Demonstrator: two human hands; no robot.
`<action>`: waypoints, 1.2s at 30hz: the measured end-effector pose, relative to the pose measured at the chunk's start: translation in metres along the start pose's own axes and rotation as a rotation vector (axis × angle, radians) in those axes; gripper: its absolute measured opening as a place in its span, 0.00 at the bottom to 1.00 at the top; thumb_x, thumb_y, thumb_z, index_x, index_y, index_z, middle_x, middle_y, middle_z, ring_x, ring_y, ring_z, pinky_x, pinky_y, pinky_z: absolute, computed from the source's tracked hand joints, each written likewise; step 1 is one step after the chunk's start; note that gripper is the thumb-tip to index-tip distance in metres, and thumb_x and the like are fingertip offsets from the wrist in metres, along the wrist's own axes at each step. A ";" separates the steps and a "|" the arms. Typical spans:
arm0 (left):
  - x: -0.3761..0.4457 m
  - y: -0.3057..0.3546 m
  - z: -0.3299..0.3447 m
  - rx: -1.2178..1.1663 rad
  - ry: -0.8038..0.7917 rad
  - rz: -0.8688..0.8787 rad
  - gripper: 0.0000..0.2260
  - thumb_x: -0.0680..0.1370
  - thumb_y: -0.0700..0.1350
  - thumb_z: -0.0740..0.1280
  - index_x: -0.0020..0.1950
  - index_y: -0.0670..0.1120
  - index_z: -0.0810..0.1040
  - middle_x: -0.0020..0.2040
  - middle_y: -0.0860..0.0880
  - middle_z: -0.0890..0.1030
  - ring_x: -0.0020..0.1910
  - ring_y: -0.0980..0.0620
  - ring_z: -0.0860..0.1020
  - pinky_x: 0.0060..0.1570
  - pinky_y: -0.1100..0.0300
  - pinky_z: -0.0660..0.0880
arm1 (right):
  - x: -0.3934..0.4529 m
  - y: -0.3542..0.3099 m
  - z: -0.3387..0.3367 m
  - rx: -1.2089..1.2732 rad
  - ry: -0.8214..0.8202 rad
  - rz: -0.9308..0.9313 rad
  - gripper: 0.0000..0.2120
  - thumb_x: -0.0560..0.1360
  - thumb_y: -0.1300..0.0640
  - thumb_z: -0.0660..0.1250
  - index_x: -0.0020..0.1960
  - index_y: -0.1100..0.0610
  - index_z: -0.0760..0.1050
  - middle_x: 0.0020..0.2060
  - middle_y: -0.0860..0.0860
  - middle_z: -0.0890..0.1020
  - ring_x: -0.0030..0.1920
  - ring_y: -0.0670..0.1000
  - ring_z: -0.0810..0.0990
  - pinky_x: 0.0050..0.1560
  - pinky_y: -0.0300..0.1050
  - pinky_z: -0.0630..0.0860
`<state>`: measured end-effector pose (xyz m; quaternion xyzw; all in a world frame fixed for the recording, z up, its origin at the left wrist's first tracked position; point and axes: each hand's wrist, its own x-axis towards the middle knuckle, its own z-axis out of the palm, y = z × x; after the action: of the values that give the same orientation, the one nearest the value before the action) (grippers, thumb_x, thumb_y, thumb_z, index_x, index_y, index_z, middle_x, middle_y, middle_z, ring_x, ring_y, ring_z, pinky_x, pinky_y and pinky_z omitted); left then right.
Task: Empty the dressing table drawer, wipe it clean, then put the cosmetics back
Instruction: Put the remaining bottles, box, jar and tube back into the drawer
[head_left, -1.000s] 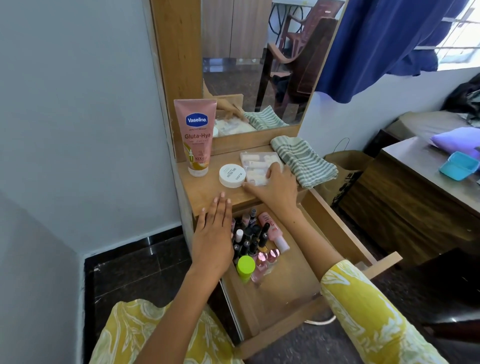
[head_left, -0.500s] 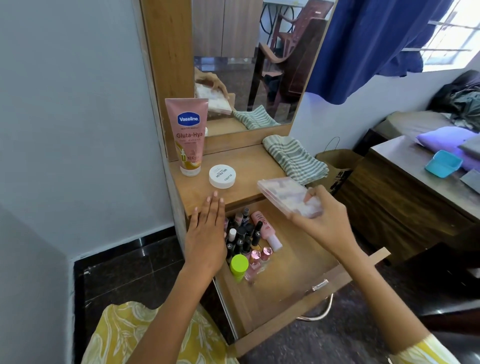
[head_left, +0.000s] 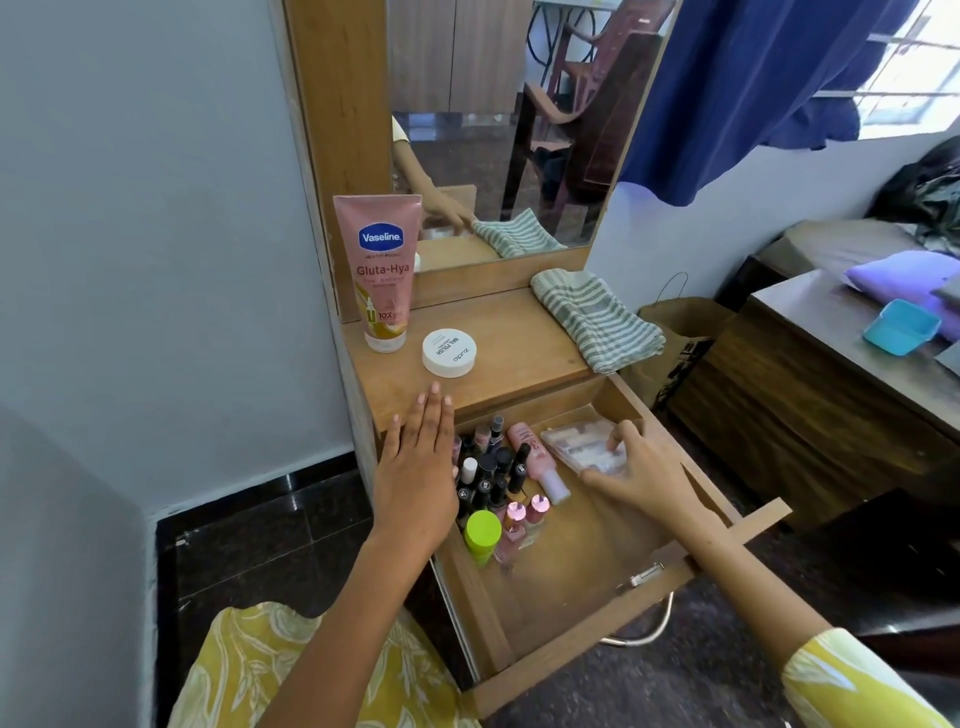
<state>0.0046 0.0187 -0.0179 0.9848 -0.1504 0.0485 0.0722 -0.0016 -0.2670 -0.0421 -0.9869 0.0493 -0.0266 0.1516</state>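
The clear plastic case of pale, small cosmetic pieces (head_left: 584, 447) was held by the right hand (head_left: 639, 475), fingers (head_left: 618, 436) curled over its far edge and the thumb under its near edge — a closed grip on the case. One second earlier this case lay on the wooden tabletop (head_left: 519, 338) under the same hand; half a second earlier it was in the air above the drawer. At this moment it sat low inside the open wooden drawer (head_left: 571, 571), at the back right; whether it already touched the drawer floor could not be determined.

Just left of the grip lay the pink bottle with a white cap (head_left: 535, 460). Further left stood the cluster of dark-capped nail polish bottles (head_left: 491, 475), with the lime-green capped bottle (head_left: 483, 532) nearer the person. The left hand (head_left: 418, 467) rested flat and open, gripping nothing, at the drawer's left edge beside that cluster.

Behind the grip, on the tabletop, remained the round white jar (head_left: 449, 352), the pink Vaseline tube (head_left: 382, 270) and the striped green-and-white cloth (head_left: 597, 317).

Judgement: the transfer indicated the put-back stage was under way — with the jar and tube apparently still to return.
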 end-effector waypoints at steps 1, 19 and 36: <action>0.000 -0.001 0.000 -0.002 0.004 0.001 0.34 0.81 0.46 0.54 0.70 0.43 0.28 0.75 0.45 0.31 0.75 0.48 0.35 0.71 0.52 0.35 | 0.004 0.001 0.003 -0.022 -0.023 0.011 0.26 0.61 0.29 0.64 0.47 0.48 0.65 0.48 0.50 0.69 0.44 0.48 0.68 0.37 0.39 0.63; 0.000 -0.001 -0.001 0.018 0.000 0.001 0.34 0.82 0.47 0.53 0.70 0.43 0.27 0.74 0.45 0.30 0.75 0.48 0.35 0.70 0.52 0.34 | 0.011 -0.013 0.017 -0.160 -0.247 -0.078 0.26 0.74 0.51 0.67 0.71 0.47 0.66 0.74 0.54 0.62 0.70 0.56 0.67 0.66 0.50 0.70; -0.001 0.000 -0.001 0.004 0.003 -0.002 0.34 0.82 0.47 0.54 0.70 0.43 0.27 0.75 0.45 0.31 0.75 0.48 0.34 0.70 0.52 0.34 | 0.010 -0.044 0.014 -0.121 -0.233 -0.336 0.17 0.77 0.53 0.63 0.65 0.49 0.74 0.66 0.51 0.72 0.63 0.51 0.72 0.57 0.45 0.73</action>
<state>0.0039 0.0193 -0.0175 0.9850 -0.1493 0.0503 0.0706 0.0130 -0.2218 -0.0415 -0.9849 -0.1322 0.0659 0.0901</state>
